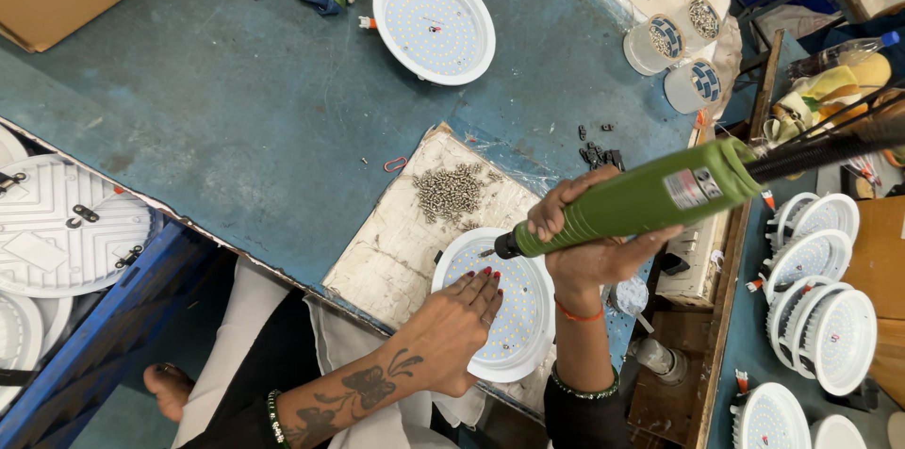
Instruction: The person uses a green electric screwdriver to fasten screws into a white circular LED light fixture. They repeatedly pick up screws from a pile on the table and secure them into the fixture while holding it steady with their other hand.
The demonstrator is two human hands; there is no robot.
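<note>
Head view: green screwdriver (627,207) lies near-horizontal, tip pointing left.

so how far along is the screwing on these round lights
Done-looking: finished round lights stacked at the right. In hand: the left hand steadies a round light on the board while the right hand holds the green screwdriver, tip on its rim. Left: a pile of screws and another light lying apart on the blue table.
</note>
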